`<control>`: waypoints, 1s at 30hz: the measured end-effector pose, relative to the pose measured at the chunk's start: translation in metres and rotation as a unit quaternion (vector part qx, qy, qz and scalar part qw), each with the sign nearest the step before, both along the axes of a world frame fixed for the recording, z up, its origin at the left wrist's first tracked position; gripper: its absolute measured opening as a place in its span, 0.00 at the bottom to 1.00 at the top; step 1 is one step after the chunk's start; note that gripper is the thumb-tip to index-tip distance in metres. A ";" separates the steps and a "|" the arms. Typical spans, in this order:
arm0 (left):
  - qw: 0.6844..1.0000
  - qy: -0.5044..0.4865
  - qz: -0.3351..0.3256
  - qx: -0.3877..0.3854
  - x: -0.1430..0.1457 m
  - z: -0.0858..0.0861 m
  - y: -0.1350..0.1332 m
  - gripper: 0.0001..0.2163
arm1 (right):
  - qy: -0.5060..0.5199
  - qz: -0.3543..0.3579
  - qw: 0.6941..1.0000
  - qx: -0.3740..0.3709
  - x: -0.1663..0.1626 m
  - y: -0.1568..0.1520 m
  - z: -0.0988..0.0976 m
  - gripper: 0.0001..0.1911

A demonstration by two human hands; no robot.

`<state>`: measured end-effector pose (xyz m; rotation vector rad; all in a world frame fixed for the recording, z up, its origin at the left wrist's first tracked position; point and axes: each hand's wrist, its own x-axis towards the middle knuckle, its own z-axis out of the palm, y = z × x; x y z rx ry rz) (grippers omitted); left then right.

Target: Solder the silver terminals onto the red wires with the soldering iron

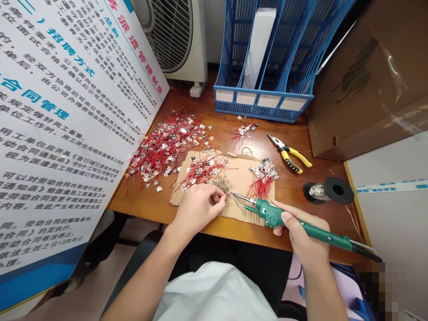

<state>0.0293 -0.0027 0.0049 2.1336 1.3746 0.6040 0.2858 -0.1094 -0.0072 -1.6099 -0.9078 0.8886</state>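
A worker's left hand (203, 203) pinches a thin red wire (228, 194) between closed thumb and forefinger, low over a scorched brown cardboard sheet (242, 171) on a glossy brown wooden table (220, 228). The right hand (306, 232) wraps its fingers around a green plastic-bodied soldering iron (272, 215), whose slim metal tip points left to the wire's end; whether the two touch cannot be told. On the sheet, a loose heap of red wires with silvery metal tabs (203, 169) lies beyond the left hand, while a neater bundle of the same tabbed wires (264, 178) sits just beyond the iron. A far larger red-and-silver pile (163, 145) spreads across the table to the left. Pliers with yellow-and-black handles (284, 148) and a black spool of silvery wire (338, 191) lie at right, and a blue plastic file rack (264, 101) stands at the back.
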 end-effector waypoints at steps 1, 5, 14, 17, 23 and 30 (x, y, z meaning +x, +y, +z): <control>1.000 0.000 -0.002 0.002 0.000 0.000 0.000 0.07 | 0.005 -0.003 1.000 -0.002 0.000 0.000 0.000 0.14; 1.000 0.004 -0.012 0.011 -0.002 -0.001 0.001 0.07 | 0.009 -0.005 1.000 -0.004 0.001 0.000 -0.001 0.14; 0.999 0.012 -0.031 0.041 -0.005 0.000 0.003 0.07 | 0.015 0.008 1.000 -0.012 0.000 0.000 0.002 0.15; 0.998 0.014 -0.035 0.043 -0.006 0.000 0.003 0.07 | 0.009 0.009 1.000 -0.016 -0.001 0.000 0.003 0.16; 0.997 0.012 -0.035 0.062 -0.008 -0.002 0.003 0.07 | 0.008 0.010 1.000 -0.010 0.000 0.000 0.002 0.15; 0.997 0.008 -0.030 0.067 -0.009 -0.004 0.004 0.06 | 0.016 0.004 1.000 -0.002 0.002 -0.001 -0.001 0.14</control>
